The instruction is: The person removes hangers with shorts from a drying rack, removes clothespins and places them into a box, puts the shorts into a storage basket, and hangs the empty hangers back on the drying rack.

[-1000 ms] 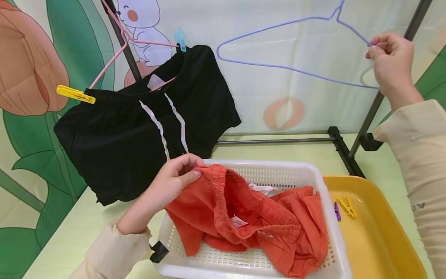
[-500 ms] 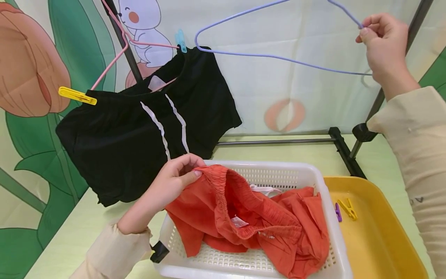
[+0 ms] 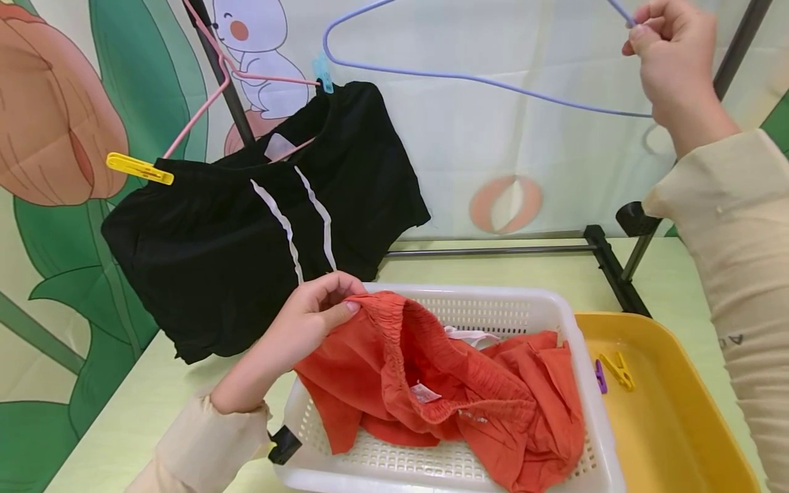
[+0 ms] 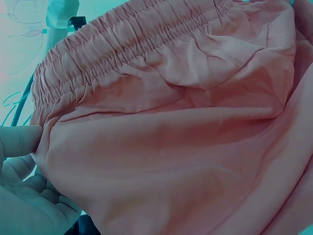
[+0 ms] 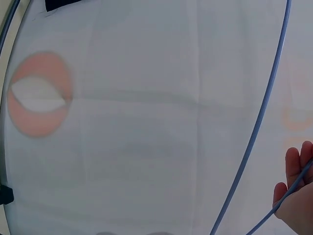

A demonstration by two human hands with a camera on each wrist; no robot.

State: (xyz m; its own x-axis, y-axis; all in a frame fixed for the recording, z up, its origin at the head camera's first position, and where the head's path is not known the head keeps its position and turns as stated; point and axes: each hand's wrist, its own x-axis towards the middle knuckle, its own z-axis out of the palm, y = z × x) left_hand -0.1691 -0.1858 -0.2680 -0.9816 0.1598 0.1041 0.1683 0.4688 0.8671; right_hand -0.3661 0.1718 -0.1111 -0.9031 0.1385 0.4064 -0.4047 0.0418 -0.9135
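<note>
My left hand point(image 3: 314, 315) pinches the elastic waistband of a pair of red shorts point(image 3: 364, 363) between thumb and fingers. The shorts lie bunched in a white perforated basket point(image 3: 570, 322), waist opening facing up with a white label inside. In the left wrist view the gathered waistband point(image 4: 122, 49) spans the picture. Up at the top right, my right hand point(image 3: 681, 65) grips the sloping arm of a blue clothes hanger point(image 3: 456, 77). The hanger's hook is out of the head view. In the right wrist view, the right hand's fingers point(image 5: 292, 164) curl at the hanger's wire.
Black shorts point(image 3: 203, 239) with white drawstrings hang at left from a pink hanger point(image 3: 194, 120), held by a yellow clothespin point(image 3: 140, 168) and a blue clothespin point(image 3: 322, 74). A yellow tray point(image 3: 684, 411) with a few clothespins stands right of the basket. Black rack poles point(image 3: 740, 48) rise behind.
My right hand has moved up and slightly left with the blue hanger, whose hook has passed out of the top of the head view. My left hand and the red shorts stay put.
</note>
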